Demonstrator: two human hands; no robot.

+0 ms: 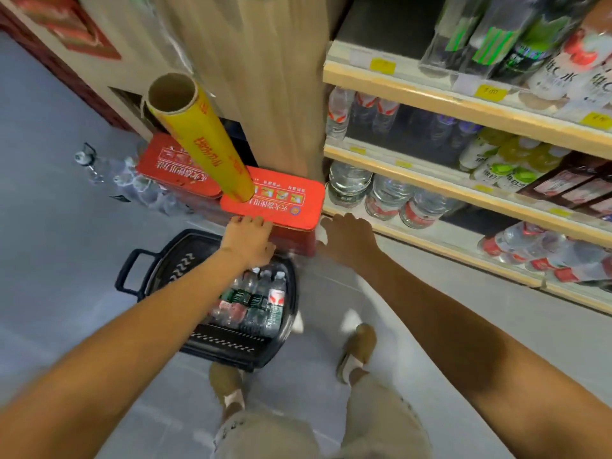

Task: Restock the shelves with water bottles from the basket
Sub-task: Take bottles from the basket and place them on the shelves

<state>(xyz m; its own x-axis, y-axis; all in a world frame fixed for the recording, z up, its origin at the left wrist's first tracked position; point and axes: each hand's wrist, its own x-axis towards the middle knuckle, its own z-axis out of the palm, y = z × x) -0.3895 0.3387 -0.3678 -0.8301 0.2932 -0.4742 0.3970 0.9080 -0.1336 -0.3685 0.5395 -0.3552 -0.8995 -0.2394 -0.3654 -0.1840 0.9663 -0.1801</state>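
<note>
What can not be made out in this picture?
Head view:
Right hand: motion blur; whether its fingers hold anything is unclear.
Water bottles in the basket: left hand hides part; number unknown.
Price tags: too small, blurred.
Top-shelf bottles: cut by upper edge.

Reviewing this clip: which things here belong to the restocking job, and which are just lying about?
Job:
basket on the floor
water bottles inside it
shelves, partly stocked with bottles

Lying about:
red boxes beside the shelves
yellow roll standing on one of them
clear items on the floor, too blurred to name
</note>
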